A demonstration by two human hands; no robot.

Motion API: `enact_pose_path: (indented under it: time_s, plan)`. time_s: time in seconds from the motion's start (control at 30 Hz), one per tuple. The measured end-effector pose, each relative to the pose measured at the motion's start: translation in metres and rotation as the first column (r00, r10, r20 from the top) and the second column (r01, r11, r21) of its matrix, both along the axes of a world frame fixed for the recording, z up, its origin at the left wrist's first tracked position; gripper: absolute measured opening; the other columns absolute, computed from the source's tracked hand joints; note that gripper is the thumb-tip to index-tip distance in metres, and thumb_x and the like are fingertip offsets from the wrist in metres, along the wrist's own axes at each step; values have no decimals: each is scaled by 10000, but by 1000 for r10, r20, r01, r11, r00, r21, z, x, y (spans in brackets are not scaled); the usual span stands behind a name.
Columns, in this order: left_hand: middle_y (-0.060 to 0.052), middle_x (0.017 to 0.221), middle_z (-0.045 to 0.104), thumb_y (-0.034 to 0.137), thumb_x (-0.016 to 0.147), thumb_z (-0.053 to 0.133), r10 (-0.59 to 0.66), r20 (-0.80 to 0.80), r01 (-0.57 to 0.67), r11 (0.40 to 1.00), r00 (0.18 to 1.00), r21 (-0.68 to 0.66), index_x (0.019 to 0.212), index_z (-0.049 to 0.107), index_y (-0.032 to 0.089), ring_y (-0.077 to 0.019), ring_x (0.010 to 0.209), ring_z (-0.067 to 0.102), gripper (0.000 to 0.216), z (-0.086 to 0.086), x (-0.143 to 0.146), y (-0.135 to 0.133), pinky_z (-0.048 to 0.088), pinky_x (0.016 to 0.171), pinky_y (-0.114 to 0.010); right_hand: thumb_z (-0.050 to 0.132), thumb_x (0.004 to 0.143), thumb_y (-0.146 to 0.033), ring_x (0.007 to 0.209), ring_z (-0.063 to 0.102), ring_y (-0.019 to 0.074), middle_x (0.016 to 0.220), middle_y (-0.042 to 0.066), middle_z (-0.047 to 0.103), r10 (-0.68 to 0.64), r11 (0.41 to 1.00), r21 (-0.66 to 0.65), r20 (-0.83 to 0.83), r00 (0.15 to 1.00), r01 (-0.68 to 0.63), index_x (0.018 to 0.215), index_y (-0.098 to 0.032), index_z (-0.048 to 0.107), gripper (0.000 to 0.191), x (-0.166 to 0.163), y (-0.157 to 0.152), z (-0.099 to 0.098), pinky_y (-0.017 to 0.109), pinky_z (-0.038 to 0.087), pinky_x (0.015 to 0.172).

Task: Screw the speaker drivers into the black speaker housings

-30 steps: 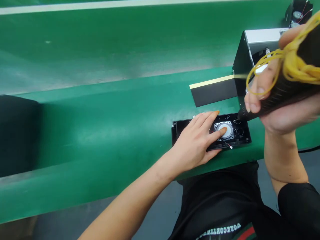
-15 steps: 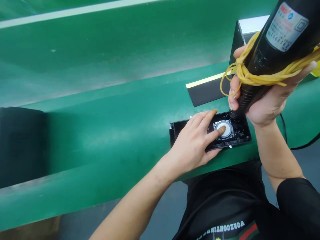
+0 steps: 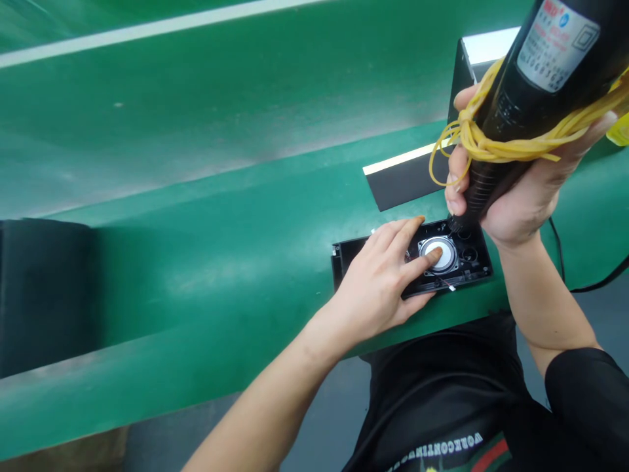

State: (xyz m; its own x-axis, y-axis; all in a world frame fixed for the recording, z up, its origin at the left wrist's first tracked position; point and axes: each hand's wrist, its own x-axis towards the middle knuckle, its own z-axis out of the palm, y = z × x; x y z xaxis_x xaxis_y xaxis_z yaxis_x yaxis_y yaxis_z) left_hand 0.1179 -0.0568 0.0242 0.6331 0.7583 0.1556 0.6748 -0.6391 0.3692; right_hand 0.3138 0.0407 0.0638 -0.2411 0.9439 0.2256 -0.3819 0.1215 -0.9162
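My right hand (image 3: 521, 196) is wrapped round a black electric screwdriver (image 3: 525, 118) with a label and yellow bands knotted about it. The tool points down, its tip over the upper edge of a black plastic housing (image 3: 479, 265); the tip itself is hard to make out. Inside that housing sits a round speaker (image 3: 449, 254) with a pale centre. My left hand (image 3: 386, 275) grips the housing across its width, one finger pressed on the speaker's centre. A short wire with a white connector (image 3: 451, 288) hangs at the near edge. The palm hides the housing's left half.
A flat black piece with a pale strip (image 3: 405, 178) lies behind the housing on the green table (image 3: 236, 249). Farther back is a black and white box-like part (image 3: 462, 82). A dark block (image 3: 46, 295) stands at far left. A black cable (image 3: 597, 283) runs at right.
The view has shifted slightly. Both hands, the screwdriver and the housing keep almost the same places relative to each other.
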Motion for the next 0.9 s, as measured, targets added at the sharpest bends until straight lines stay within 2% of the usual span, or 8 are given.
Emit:
enact_pose_path:
  time_s: [0.1,0.17,0.27,0.4,0.57,0.8,0.9]
  plan:
    - [-309,1606,482,351,990,732,0,0,0,1000,1000,7,1317,755,112,-486,1439,533,406,-1,-1,0,516,1155,-679,749,711,-991,494,569,201,878,30,712,-51,999,12,-13,999,52,1068,-280,699,797,0,-2,1,351,429,404]
    - [-305,1613,475,355,990,730,1,1,-1,1000,1000,10,1321,753,114,-484,1441,531,409,-2,-1,0,516,1155,-678,723,723,-1002,484,556,206,833,19,700,-33,999,16,-10,999,33,1082,-287,699,800,1,-1,0,355,428,402]
    - [-300,1618,468,359,985,734,1,-3,-1,1000,1000,8,1336,746,121,-485,1445,524,424,-2,-1,0,513,1154,-681,700,653,-1057,460,540,219,774,4,678,23,1000,15,12,1000,-23,1096,-288,693,888,4,5,-4,373,418,378]
    - [-276,1626,468,366,987,730,7,-15,-7,1000,1000,-3,1335,741,137,-468,1454,515,416,0,0,0,508,1164,-672,653,564,-1123,479,564,235,746,5,673,7,1000,-3,96,995,-7,1113,-298,667,991,6,8,-2,377,444,408]
    - [-303,1615,476,348,982,741,0,13,0,1000,1000,-3,1310,749,119,-481,1441,523,400,0,0,1,509,1158,-678,578,713,-1094,477,555,211,713,12,654,-22,999,43,59,998,20,1093,-276,687,909,1,2,0,345,421,406]
    - [-310,1578,492,377,1002,706,-6,-11,6,1000,1000,29,1330,739,123,-492,1422,536,416,-2,0,1,523,1134,-685,568,745,-1077,471,564,204,743,10,656,-41,996,84,-12,999,41,1142,-249,649,921,-2,8,-11,343,428,382]
    - [-306,1570,490,374,1005,697,-13,-3,13,999,1000,31,1325,739,121,-487,1426,529,410,-3,0,2,516,1142,-685,611,775,-1036,474,562,196,727,13,654,-2,998,64,-27,1000,3,1151,-217,648,902,-4,2,-10,332,434,402]
